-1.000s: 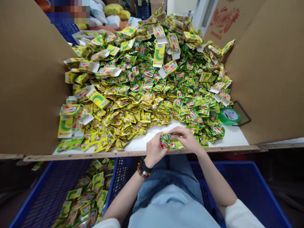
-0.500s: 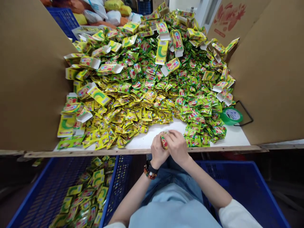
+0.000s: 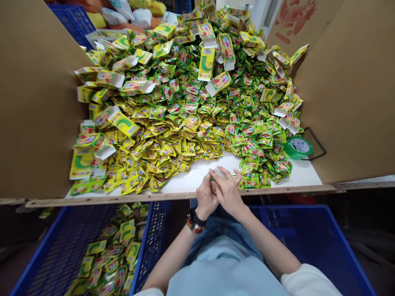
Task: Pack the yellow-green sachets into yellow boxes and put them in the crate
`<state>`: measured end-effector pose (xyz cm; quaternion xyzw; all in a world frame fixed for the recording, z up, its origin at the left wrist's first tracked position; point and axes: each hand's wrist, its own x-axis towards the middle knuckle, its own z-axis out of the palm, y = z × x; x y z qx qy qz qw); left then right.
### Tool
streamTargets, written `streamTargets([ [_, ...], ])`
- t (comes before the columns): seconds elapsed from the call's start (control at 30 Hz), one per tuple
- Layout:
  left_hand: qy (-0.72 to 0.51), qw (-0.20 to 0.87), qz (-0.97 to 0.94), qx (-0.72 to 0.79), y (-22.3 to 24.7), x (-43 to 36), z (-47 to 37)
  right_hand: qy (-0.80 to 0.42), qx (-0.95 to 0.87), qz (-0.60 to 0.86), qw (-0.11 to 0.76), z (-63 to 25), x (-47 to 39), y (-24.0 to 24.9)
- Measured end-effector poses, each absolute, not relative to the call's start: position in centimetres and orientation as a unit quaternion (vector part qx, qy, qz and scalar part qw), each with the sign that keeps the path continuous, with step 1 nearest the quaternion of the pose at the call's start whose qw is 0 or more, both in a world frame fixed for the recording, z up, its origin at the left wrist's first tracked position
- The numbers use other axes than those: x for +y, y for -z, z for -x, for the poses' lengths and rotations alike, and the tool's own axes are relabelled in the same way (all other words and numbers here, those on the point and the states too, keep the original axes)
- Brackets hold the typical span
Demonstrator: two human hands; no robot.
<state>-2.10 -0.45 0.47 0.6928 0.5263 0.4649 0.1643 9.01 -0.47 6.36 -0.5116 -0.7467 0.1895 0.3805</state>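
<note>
Just above my lap, at the front edge of the white tabletop (image 3: 185,184), my left hand (image 3: 206,198) is closed around a small printed box (image 3: 213,186). Only a sliver of the box shows between the hands. My right hand (image 3: 228,191) lies against the box's upper end, its fingers stretched out and spread, the little finger lifted. Beyond the hands, yellow sachets (image 3: 168,150) are heaped to the left and green sachets (image 3: 251,164) to the right. Open yellow cartons (image 3: 123,123) lie scattered over the heap.
Cardboard walls (image 3: 348,94) enclose the table on both sides. A green tape roll (image 3: 298,148) lies at the right beside a black wire frame (image 3: 321,144). Below left, a blue crate (image 3: 143,246) holds several filled boxes (image 3: 111,250). Another blue crate (image 3: 321,242) stands below right.
My right hand's fingers have straightened and spread over the box, where they were bent around its top before. My left hand keeps its hold. The view has shifted slightly.
</note>
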Motion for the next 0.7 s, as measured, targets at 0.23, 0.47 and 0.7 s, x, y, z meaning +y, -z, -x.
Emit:
streamTargets([
  [0.23,-0.493,0.131,-0.691,0.512,0.3,-0.6,1.8,-0.484,-0.483,0.477,0.553,-9.3,0.4,-5.0],
  [0.47,-0.444,0.135,-0.711,0.528,0.4,-0.4,1.7,-0.505,-0.581,0.430,0.472,-9.7,0.3,-4.6],
  [0.7,-0.449,0.134,-0.696,0.543,0.0,-0.3,1.6,-0.444,-0.597,0.467,0.478,-9.0,0.1,-4.5],
])
